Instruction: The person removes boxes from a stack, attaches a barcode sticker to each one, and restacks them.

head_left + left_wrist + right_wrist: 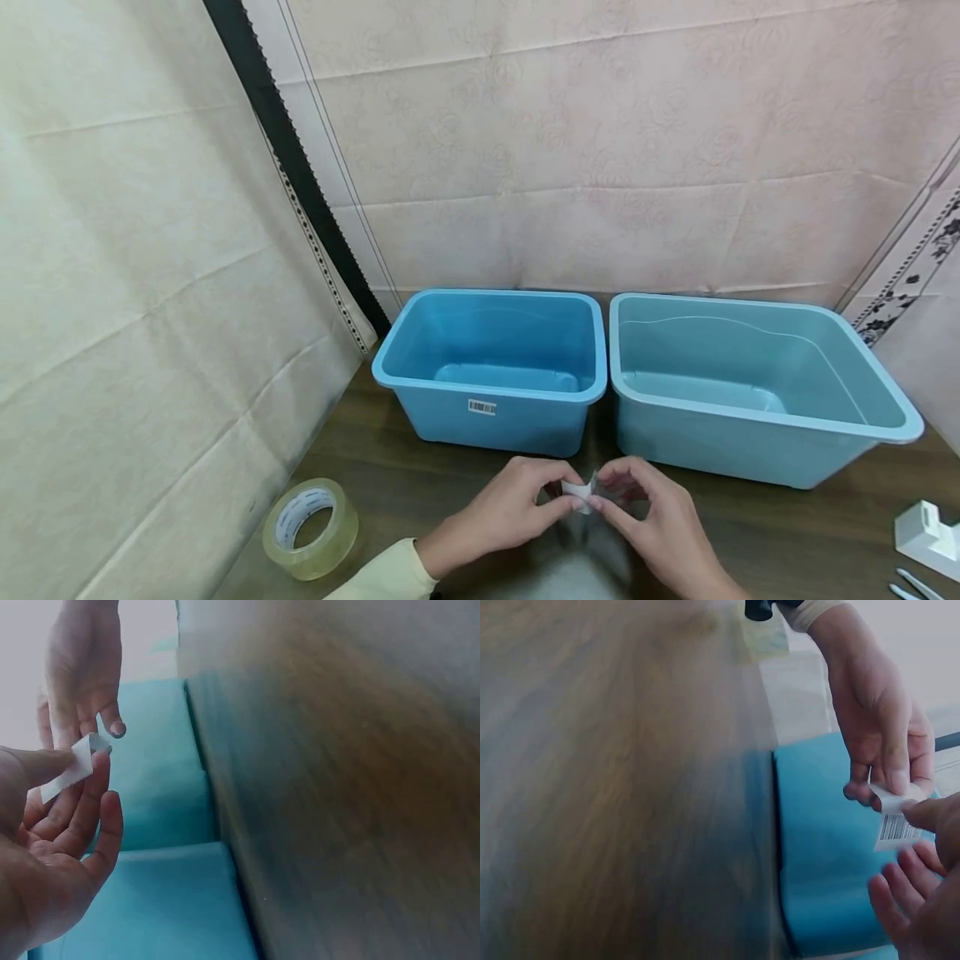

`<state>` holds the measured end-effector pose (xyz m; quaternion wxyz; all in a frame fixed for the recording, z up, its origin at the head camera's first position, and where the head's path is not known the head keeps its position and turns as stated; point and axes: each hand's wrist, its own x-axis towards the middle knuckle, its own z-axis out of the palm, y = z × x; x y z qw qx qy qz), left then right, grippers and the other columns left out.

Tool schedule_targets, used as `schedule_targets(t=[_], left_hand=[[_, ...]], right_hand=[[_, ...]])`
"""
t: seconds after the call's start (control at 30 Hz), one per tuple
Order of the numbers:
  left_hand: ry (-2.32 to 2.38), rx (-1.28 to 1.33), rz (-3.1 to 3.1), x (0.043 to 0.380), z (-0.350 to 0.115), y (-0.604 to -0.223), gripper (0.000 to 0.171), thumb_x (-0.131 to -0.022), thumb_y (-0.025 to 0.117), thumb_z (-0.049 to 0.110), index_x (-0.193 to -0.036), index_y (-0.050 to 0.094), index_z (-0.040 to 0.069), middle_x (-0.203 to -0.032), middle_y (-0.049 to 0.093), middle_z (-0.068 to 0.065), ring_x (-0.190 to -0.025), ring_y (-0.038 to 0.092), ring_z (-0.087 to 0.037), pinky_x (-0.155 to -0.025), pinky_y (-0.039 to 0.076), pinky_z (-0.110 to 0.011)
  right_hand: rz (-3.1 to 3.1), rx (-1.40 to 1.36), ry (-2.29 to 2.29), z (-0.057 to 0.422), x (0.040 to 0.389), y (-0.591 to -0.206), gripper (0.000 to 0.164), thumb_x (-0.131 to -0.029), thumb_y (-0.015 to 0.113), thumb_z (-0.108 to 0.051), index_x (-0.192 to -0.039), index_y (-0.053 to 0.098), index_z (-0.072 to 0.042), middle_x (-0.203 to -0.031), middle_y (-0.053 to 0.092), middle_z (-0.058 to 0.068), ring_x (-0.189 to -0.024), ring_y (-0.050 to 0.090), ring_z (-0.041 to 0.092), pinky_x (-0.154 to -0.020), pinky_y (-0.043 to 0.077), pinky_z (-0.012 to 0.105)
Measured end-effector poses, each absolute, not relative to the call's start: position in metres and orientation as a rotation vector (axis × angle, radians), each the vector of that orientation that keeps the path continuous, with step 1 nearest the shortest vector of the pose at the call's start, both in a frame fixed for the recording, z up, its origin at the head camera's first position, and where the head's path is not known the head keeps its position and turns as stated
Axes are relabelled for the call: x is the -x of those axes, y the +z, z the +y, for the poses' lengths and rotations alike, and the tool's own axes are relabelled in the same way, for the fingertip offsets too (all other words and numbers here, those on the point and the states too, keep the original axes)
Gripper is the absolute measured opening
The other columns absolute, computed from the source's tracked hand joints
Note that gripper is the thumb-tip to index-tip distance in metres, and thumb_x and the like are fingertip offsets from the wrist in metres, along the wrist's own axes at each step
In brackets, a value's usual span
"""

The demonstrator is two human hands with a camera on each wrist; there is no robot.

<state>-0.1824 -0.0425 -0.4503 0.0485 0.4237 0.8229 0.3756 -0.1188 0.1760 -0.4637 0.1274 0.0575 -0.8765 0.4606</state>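
Observation:
A small white strip of paper-like material [576,490], slightly curled, is held up between both hands in front of the bins. My left hand [521,504] pinches it between thumb and forefinger; in the left wrist view the strip [69,776] lies under the left thumb. From the other side my right hand [660,521] pinches its edge, where a thin translucent bit shows. In the right wrist view the right thumb [928,814] meets the strip [889,799], with the other right fingers spread apart. What the strip is exactly cannot be told.
Behind the hands stand a blue bin [495,429] with a barcode label [482,407] and a paler teal bin [720,446]. A roll of clear tape [341,533] lies at left. A white block-like object [922,533] and grey prongs [917,585] lie at far right.

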Motion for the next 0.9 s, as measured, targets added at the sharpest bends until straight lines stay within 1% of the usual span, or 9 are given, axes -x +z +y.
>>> schedule_targets(t=[0.1,0.17,0.27,0.37,0.47,0.6,0.77,0.83,0.9], left_hand=[[1.207,-1.279,2.484,0.183,-0.044,-0.447,0.014,-0.105,0.067,0.03,-0.114,0.074,0.022,-0.105,0.077,0.011,-0.087,0.061,0.009,-0.077,0.058,-0.017],[1.221,-1.283,2.472,0.184,-0.045,-0.446,0.014,-0.106,0.066,0.029,-0.115,0.074,0.022,-0.107,0.078,0.01,-0.087,0.061,0.009,-0.079,0.057,-0.015],[1.234,-1.292,2.451,0.184,-0.046,-0.446,0.014,-0.106,0.066,0.028,-0.115,0.074,0.021,-0.108,0.078,0.009,-0.088,0.062,0.009,-0.08,0.056,-0.013],[1.242,-1.287,2.432,0.184,-0.047,-0.447,0.014,-0.106,0.065,0.028,-0.115,0.073,0.021,-0.109,0.078,0.009,-0.089,0.062,0.008,-0.081,0.056,-0.014],[1.241,-1.241,2.418,0.186,-0.05,-0.447,0.013,-0.106,0.066,0.03,-0.114,0.072,0.022,-0.108,0.077,0.009,-0.088,0.062,0.007,-0.076,0.056,-0.016],[1.225,-1.105,2.374,0.188,-0.057,-0.449,0.009,-0.105,0.068,0.03,-0.108,0.072,0.022,-0.099,0.075,0.012,-0.084,0.06,0.005,-0.072,0.054,-0.018],[1.22,-0.883,2.295,0.188,-0.064,-0.455,0.005,-0.101,0.072,0.023,-0.102,0.074,0.019,-0.084,0.075,0.012,-0.078,0.066,-0.001,-0.075,0.052,-0.019],[1.182,-0.791,2.294,0.188,-0.065,-0.458,0.002,-0.1,0.074,0.02,-0.099,0.075,0.019,-0.078,0.075,0.009,-0.072,0.069,-0.005,-0.068,0.051,-0.02],[1.124,-0.709,2.309,0.187,-0.066,-0.461,0.004,-0.098,0.076,0.017,-0.094,0.075,0.018,-0.072,0.074,0.006,-0.066,0.068,-0.01,-0.06,0.049,-0.021]], right_hand=[[-2.529,-0.169,1.49,0.173,0.118,-0.463,0.02,-0.09,0.086,-0.029,-0.106,0.074,-0.033,-0.099,0.076,-0.015,-0.089,0.073,0.002,-0.079,0.062,0.027],[-2.51,-0.163,1.563,0.171,0.118,-0.464,0.017,-0.092,0.084,-0.031,-0.106,0.076,-0.033,-0.1,0.078,-0.015,-0.09,0.074,0.003,-0.08,0.062,0.026],[-2.472,-0.152,1.666,0.171,0.119,-0.467,0.013,-0.093,0.083,-0.027,-0.105,0.078,-0.028,-0.098,0.079,-0.01,-0.089,0.076,0.007,-0.08,0.062,0.025],[-2.444,-0.125,1.739,0.174,0.12,-0.467,0.01,-0.093,0.082,-0.023,-0.102,0.079,-0.021,-0.097,0.08,-0.004,-0.086,0.076,0.012,-0.078,0.062,0.024],[-2.461,-0.038,1.727,0.179,0.121,-0.464,0.009,-0.094,0.081,-0.023,-0.101,0.079,-0.018,-0.097,0.079,0.0,-0.084,0.073,0.012,-0.077,0.061,0.023],[-2.552,0.139,1.612,0.192,0.124,-0.459,0.013,-0.096,0.081,-0.026,-0.104,0.078,-0.017,-0.101,0.078,0.001,-0.086,0.069,0.009,-0.077,0.059,0.02],[-2.612,0.203,1.451,0.212,0.122,-0.459,0.014,-0.096,0.08,-0.031,-0.104,0.078,-0.019,-0.099,0.078,0.0,-0.083,0.067,0.006,-0.074,0.058,0.02],[-2.616,0.193,1.415,0.216,0.121,-0.46,0.014,-0.096,0.08,-0.032,-0.103,0.077,-0.019,-0.097,0.077,0.0,-0.081,0.066,0.005,-0.072,0.057,0.021],[-2.624,0.189,1.398,0.218,0.12,-0.462,0.015,-0.096,0.079,-0.033,-0.103,0.077,-0.02,-0.098,0.077,0.0,-0.08,0.066,0.005,-0.071,0.057,0.021]])
